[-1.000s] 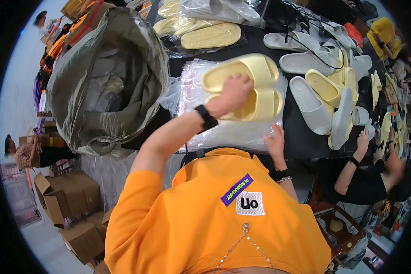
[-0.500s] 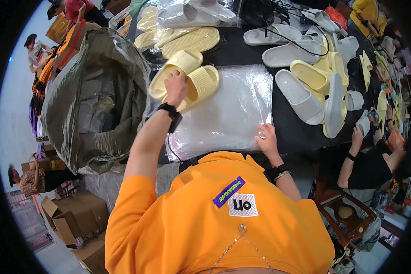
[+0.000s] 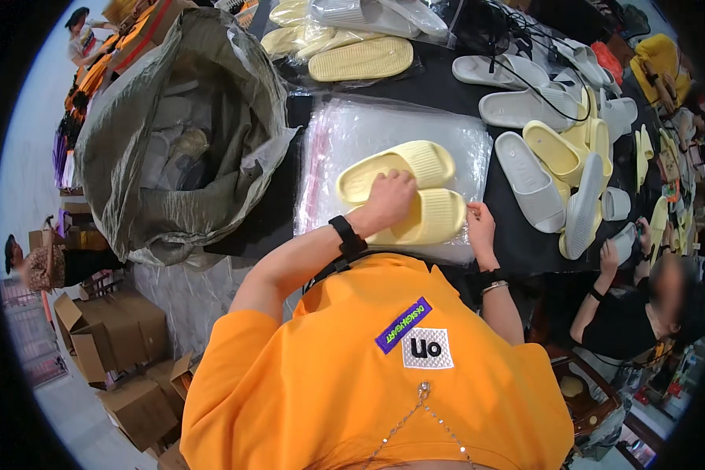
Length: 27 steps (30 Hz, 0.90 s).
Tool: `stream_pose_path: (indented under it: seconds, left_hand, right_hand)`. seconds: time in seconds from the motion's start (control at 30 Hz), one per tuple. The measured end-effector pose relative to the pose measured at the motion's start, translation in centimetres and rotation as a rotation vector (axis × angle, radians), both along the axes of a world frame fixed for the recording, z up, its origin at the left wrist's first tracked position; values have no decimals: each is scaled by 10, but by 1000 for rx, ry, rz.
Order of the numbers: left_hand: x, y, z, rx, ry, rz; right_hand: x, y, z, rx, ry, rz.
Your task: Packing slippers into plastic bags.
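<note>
Yellow slippers (image 3: 431,205) gripped by L hand (image 3: 390,200), over clr bags (image 3: 464,145); R hand (image 3: 482,229) alongside, grip unclear.

A matt, foam-like plastic is shown by the yellow slippers (image 3: 437,218), their straps moulded with fine ribs. Beneath them, the stacked bags (image 3: 454,137) are seen as thin clear plastic, glossy and lightly wrinkled, streaked with bright reflections. The same smooth matt look is shared by the grey slippers (image 3: 529,184), while the yellow sole (image 3: 360,59) is covered by shiny film. The tabletop (image 3: 517,247) is finished in dull black. The sack (image 3: 102,160) is made of creased, woven-looking grey-green plastic. Plain brown cardboard is seen in the boxes (image 3: 129,333), soft matt cloth in the orange shirt (image 3: 329,360), and glinting metal in the necklace (image 3: 394,429).
</note>
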<state>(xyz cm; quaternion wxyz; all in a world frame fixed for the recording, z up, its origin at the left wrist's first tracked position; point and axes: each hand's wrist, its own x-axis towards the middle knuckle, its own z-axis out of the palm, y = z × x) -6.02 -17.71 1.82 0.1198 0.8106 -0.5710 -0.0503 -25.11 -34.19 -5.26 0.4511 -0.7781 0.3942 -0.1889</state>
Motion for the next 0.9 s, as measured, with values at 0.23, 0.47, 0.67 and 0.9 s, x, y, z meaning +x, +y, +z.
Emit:
stream_pose_path:
  seconds: [0.23, 0.47, 0.67, 0.9]
  left_hand:
    - [92, 91, -65, -90, -81, 453]
    - [147, 123, -21, -239, 28, 761]
    - [106, 16, 57, -375, -40, 496]
    - [37, -65, -40, -141, 86, 202]
  right_hand:
    - [-6, 8, 11, 172, 22, 19]
    - [-13, 12, 18, -102, 91, 77]
    - [-8, 34, 37, -729, 382, 383]
    - [-7, 50, -4, -685, 343, 510]
